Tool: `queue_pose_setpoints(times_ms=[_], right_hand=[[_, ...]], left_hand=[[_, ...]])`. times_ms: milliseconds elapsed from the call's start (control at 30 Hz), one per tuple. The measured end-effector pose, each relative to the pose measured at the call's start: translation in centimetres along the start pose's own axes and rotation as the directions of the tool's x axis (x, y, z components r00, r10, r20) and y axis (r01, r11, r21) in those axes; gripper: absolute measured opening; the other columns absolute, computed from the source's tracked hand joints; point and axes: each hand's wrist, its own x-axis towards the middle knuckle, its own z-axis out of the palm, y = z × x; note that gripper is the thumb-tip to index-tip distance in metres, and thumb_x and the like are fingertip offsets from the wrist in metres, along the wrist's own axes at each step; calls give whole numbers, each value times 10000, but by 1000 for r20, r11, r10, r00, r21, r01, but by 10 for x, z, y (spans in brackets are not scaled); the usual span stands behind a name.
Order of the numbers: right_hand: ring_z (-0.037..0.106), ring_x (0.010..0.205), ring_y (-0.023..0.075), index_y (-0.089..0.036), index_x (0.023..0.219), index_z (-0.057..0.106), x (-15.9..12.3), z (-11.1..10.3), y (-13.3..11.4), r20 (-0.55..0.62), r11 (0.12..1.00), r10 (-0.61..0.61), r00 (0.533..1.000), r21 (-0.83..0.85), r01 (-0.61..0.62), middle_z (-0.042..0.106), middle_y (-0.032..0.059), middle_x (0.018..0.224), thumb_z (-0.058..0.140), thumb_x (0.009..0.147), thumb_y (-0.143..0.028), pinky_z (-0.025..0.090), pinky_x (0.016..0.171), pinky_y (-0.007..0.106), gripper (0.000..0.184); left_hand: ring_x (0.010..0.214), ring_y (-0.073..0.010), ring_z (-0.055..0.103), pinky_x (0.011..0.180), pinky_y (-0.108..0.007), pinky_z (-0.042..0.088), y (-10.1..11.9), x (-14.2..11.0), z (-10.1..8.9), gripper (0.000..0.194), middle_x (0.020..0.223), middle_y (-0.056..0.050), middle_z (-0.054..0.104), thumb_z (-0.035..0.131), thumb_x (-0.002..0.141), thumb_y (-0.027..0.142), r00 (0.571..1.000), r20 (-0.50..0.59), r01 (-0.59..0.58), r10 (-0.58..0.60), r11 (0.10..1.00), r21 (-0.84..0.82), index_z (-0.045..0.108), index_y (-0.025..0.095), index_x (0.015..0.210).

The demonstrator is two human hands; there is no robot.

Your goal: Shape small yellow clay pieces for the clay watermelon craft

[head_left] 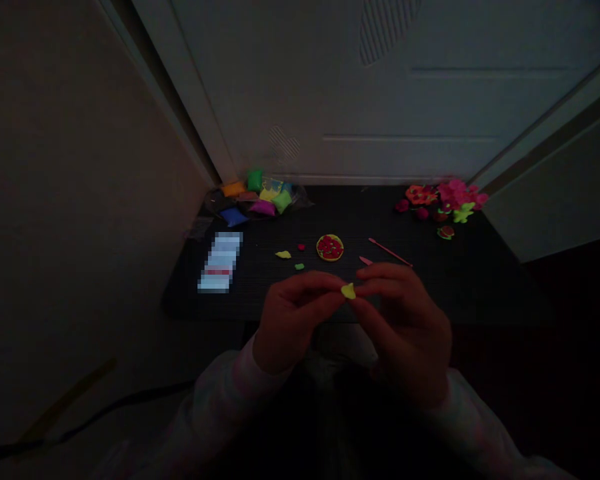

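Both my hands meet above the near edge of a small black table (480, 280). My left hand (293, 320) and my right hand (410, 327) pinch a small yellow piece of clay (349, 291) between their fingertips. Just beyond them lies a round yellow clay disc (330, 247) covered with red bits. Small scraps of yellow clay (283, 254), green clay (299, 266) and red clay (301, 247) lie to its left. A thin pink modelling stick (390, 252) rests to the right of the disc.
Several coloured clay packets (257, 197) sit at the table's back left, and a blurred white pack (221, 261) lies in front of them. Pink, red and green clay figures (445, 200) crowd the back right corner. A white door (380, 87) stands behind the table.
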Motion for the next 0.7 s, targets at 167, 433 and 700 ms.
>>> queue_pose_setpoints(times_ms=[167,433,700], right_hand=[[561,883,182,-241,856,581,-1,0,0,31,1000,-7,1000,-1,7,586,23,918,595,741,-153,482,750,361,145],[536,912,199,-225,881,575,12,-17,-2,195,871,-328,924,-316,376,568,48,973,630,707,-137,469,742,368,203],[547,890,210,-220,864,581,18,-20,-3,257,776,-410,875,-407,483,619,53,947,629,714,-160,478,712,384,169]], left_hand=[[674,-94,605,646,-196,480,1,0,-2,127,691,27,681,737,568,149,1000,18,14,-15,1000,23,702,240,649],[637,-84,613,616,-179,483,4,1,-3,115,670,30,690,738,575,155,997,60,49,-51,998,32,702,233,652],[693,-84,618,667,-181,477,7,3,-9,124,719,33,701,713,612,128,993,104,32,-46,992,125,709,240,665]])
